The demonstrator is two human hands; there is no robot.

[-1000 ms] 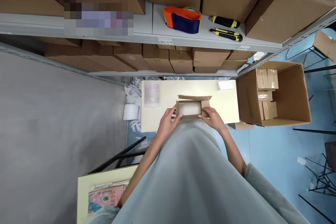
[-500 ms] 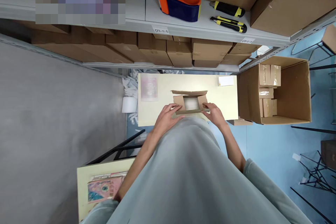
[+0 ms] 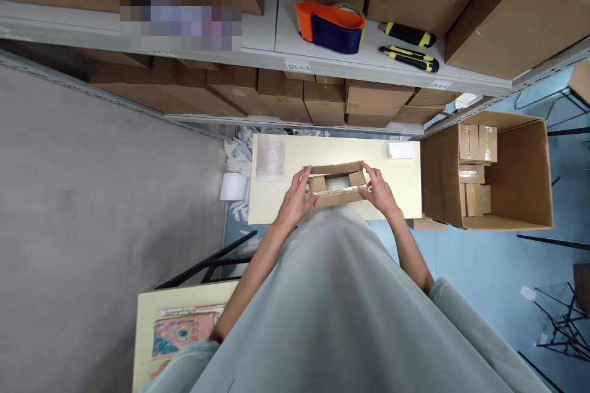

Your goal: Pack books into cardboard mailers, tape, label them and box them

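A small cardboard box (image 3: 338, 200) is on the cream table (image 3: 290, 156) close in front of my body. Its short end flaps are folded inward, and a pale surface shows between them. Clear tape glints along the near long edge. My left hand (image 3: 295, 196) grips the box's left end, fingertips at the far flap (image 3: 336, 168) and thumb at the near edge. My right hand (image 3: 380, 192) grips the right end the same way.
A large open carton (image 3: 516, 178) holding several small taped boxes stands right of the table. On the shelf above lie an orange-and-blue tape dispenser (image 3: 334, 27) and two utility knives (image 3: 408, 49). A white card box (image 3: 401, 150) and a pinkish sheet (image 3: 270, 158) lie on the table.
Both hands have shifted from the inward end flaps to the box's outer ends. The long flaps have swung inward, and the near one now shows its taped outer side.
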